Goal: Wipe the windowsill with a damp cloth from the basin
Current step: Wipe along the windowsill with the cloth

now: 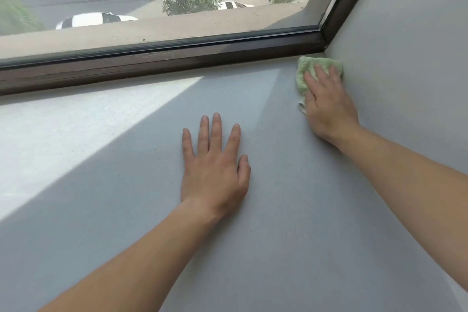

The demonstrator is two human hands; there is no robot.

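A wide pale grey windowsill [126, 185] fills most of the view, sunlit at the left and shaded elsewhere. A light green cloth [307, 68] lies in the far right corner, where the sill meets the side wall and the window frame. My right hand [326, 104] presses flat on the cloth with straight fingers, covering its near half. My left hand [215, 167] rests flat on the bare sill in the middle, fingers spread, holding nothing. No basin is in view.
A dark brown window frame [162, 61] runs along the back of the sill. A grey side wall [405, 58] rises on the right, close beside my right hand. Through the glass lie a street, trees and parked cars.
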